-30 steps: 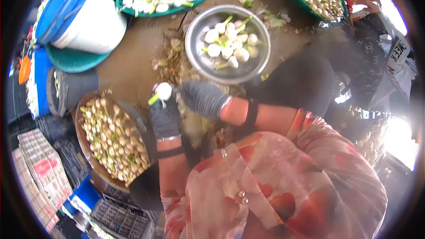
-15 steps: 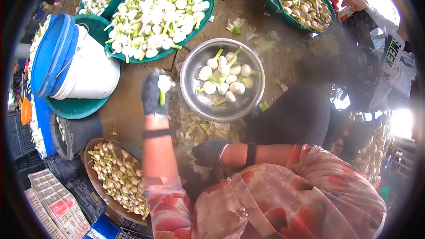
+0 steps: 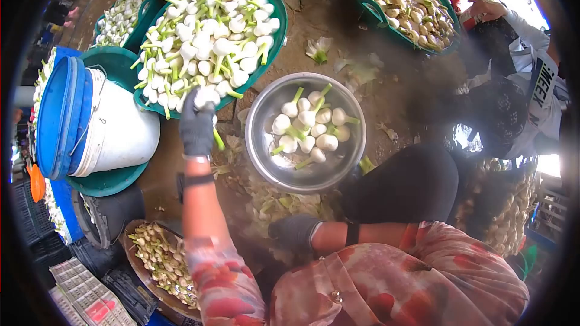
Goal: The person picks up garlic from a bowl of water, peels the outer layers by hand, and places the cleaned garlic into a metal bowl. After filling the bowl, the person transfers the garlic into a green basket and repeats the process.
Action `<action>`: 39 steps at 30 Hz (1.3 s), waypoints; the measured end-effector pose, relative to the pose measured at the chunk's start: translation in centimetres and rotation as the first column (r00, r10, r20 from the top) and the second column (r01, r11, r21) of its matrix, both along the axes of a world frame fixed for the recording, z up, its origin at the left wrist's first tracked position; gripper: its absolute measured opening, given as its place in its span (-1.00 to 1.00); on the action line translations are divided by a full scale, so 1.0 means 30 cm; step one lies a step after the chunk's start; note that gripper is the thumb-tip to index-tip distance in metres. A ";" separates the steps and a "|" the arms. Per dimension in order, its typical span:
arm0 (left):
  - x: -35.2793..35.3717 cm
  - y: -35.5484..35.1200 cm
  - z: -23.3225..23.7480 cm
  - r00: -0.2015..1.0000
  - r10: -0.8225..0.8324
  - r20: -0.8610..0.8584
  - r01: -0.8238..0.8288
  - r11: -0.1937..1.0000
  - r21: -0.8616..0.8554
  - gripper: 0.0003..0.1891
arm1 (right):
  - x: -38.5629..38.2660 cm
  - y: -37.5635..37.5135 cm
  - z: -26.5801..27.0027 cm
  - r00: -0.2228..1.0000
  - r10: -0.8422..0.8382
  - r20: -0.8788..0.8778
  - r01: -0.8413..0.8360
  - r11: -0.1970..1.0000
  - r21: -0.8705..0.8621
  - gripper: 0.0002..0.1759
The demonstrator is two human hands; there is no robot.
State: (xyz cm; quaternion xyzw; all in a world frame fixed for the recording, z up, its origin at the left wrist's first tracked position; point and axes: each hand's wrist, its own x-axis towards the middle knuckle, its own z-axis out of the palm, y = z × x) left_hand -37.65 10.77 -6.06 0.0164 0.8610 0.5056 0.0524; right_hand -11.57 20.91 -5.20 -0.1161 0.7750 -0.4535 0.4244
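My left hand (image 3: pixel 198 125), in a dark glove, grips a white garlic bulb (image 3: pixel 208 98) whose green stem points down. It is at the near rim of a large green basket (image 3: pixel 279 30) heaped with trimmed garlic bulbs (image 3: pixel 211 36). My right hand (image 3: pixel 294 232), also gloved, is low in front of my body, over scattered peelings; its fingers are too dark to make out. Between the hands and farther forward stands a steel bowl (image 3: pixel 257 160) with several clean garlic bulbs (image 3: pixel 308 124) in it.
At the left stand a white bucket (image 3: pixel 130 124) with blue tubs (image 3: pixel 57 121), and a brown basin (image 3: pixel 142 271) of small garlic. Another green basket (image 3: pixel 371 6) of browner garlic is at the upper right, near another person's hand (image 3: pixel 486 9). Peelings (image 3: pixel 284 202) litter the ground.
My left hand has carried the garlic bulb forward and slightly left, up to the green basket's rim. The whole view has shifted a little; my right hand stays low by my body.
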 end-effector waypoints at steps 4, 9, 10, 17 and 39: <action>0.289 -0.005 0.046 0.911 -0.326 0.253 0.184 0.869 0.460 -0.39 | -0.009 -0.003 -0.008 0.997 0.074 0.037 -0.075 0.996 0.044 -0.56; 0.399 -0.154 -0.183 0.786 -0.319 0.530 -0.412 0.369 0.833 -0.62 | -0.031 -0.003 0.038 0.997 0.068 0.039 -0.070 0.995 0.067 -0.58; 0.432 -0.174 -0.190 0.825 -0.264 0.500 -0.415 0.319 0.852 -0.62 | -0.024 -0.014 0.034 0.998 0.055 0.006 -0.055 0.997 0.061 -0.62; 0.687 -0.321 -0.151 0.961 0.196 0.194 -0.251 0.913 0.322 -0.73 | -0.013 -0.101 0.015 0.958 0.284 0.036 -0.284 0.959 0.007 -0.54; 0.676 -1.315 -0.444 0.727 0.626 -0.282 -0.683 0.700 -0.207 -0.66 | 0.104 -0.206 -0.287 0.870 0.422 -0.254 -0.395 0.906 0.152 -0.62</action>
